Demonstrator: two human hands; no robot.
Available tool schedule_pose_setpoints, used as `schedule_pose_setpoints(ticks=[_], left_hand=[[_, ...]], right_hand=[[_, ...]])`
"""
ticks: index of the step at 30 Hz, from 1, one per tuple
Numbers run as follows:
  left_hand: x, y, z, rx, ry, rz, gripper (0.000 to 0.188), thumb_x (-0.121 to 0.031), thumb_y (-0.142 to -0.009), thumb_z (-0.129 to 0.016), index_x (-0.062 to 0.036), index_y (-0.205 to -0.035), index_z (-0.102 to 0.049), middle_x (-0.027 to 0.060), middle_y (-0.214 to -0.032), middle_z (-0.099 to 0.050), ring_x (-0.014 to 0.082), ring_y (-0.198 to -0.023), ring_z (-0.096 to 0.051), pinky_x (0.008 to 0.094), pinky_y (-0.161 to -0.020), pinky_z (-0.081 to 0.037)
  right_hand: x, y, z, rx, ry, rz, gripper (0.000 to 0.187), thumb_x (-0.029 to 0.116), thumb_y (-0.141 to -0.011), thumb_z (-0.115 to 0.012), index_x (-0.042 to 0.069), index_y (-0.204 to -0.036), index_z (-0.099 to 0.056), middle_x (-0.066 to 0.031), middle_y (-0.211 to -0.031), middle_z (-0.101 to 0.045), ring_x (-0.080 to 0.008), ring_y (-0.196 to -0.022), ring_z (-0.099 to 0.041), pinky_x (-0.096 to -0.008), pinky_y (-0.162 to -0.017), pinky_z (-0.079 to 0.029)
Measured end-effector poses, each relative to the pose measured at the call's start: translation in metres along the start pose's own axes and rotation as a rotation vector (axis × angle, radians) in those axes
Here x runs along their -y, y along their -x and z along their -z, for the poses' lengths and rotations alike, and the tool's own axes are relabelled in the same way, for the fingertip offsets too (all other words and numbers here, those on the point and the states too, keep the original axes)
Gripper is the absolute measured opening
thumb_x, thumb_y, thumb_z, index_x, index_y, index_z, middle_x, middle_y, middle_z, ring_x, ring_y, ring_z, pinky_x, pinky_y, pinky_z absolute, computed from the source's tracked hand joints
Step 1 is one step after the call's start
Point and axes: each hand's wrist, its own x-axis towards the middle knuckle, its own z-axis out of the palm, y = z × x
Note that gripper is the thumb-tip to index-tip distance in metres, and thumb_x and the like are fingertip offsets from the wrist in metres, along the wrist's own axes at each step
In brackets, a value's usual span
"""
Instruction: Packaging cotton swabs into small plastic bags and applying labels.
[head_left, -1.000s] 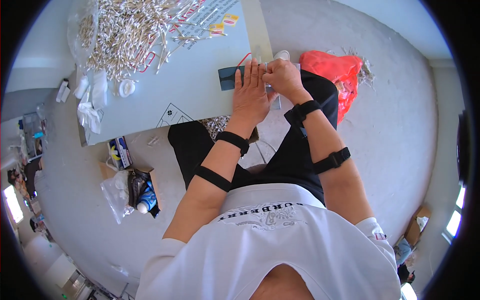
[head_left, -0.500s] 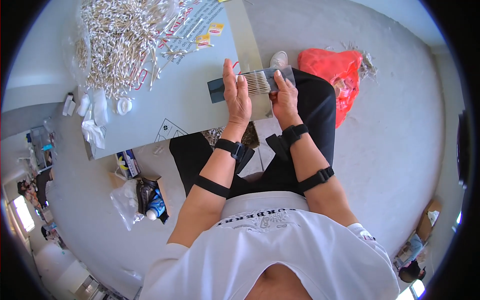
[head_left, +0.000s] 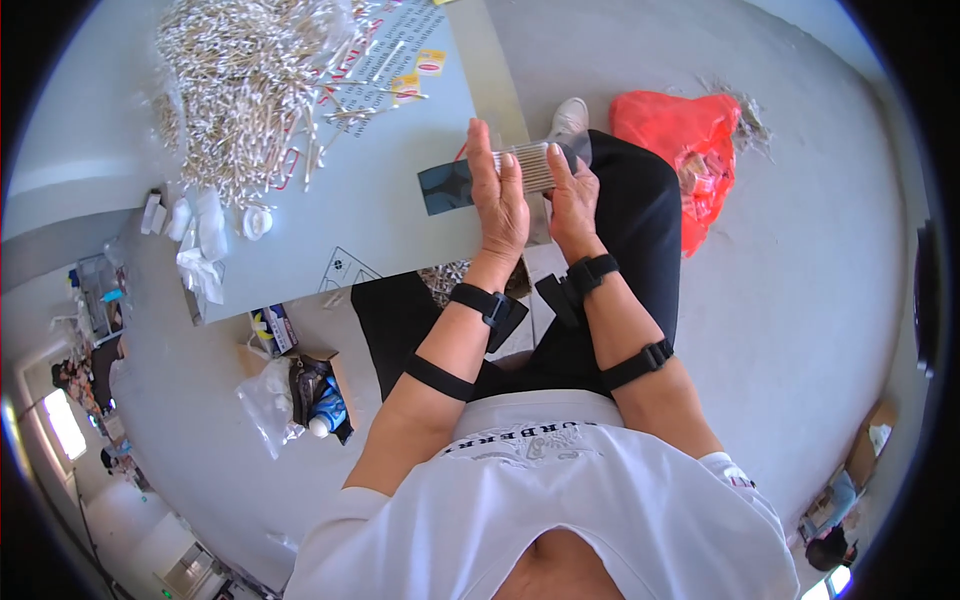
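Between my two hands, just over the table's right edge, lies a flat row of cotton swabs (head_left: 531, 167). My left hand (head_left: 501, 205) is at the row's left end, fingers stretched upward together and thumb on the swabs. My right hand (head_left: 574, 205) grips the other end, its thumb on top and its other fingers partly hidden beneath. A dark, glossy flat packet (head_left: 446, 188) shows to the left of my left hand; how far it runs under the swabs is hidden. A large heap of loose cotton swabs (head_left: 245, 90) spreads from a clear bag at the table's far left.
The grey table (head_left: 400, 235) carries small yellow-and-white labels (head_left: 431, 62), a tape roll (head_left: 257, 222) and white wrapping (head_left: 205, 270). A box of swabs (head_left: 447, 283) stands beneath its near edge. A red plastic bag (head_left: 672, 125) and an open carton (head_left: 320, 400) are on the floor.
My left hand has shifted right, nearer my right hand, along the swab row. More of the dark packet shows on the left. The whole view has shifted slightly.
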Motion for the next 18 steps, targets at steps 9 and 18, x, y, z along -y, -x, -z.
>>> schedule_pose_setpoints(ticks=[9, 18], left_hand=[[0.020, -0.065, 0.057, -0.126, -0.371, -0.143, 0.030, -0.004, -0.080, -0.066, -0.0038, -0.109, -0.059, 0.0137, -0.106, -0.060, 0.0325, -0.108, -0.053, 0.0435, -0.096, -0.040], [0.029, -0.161, 0.121, 0.101, -1.110, -0.068, 0.020, -0.010, -0.072, -0.075, -0.0174, -0.089, -0.068, 0.0016, -0.108, -0.055, 0.0275, -0.111, -0.045, 0.0451, -0.093, -0.037]], right_hand=[[0.001, 0.000, 0.003, -0.058, -0.005, 0.029, 0.018, 0.019, -0.088, -0.071, 0.002, -0.091, -0.068, 0.0010, -0.082, -0.067, -0.0067, -0.069, -0.059, -0.0226, -0.064, -0.047], [0.005, 0.001, 0.004, -0.065, -0.033, -0.038, 0.018, 0.019, -0.088, -0.072, 0.002, -0.090, -0.068, 0.0021, -0.081, -0.067, -0.0060, -0.069, -0.057, -0.0223, -0.064, -0.045]])
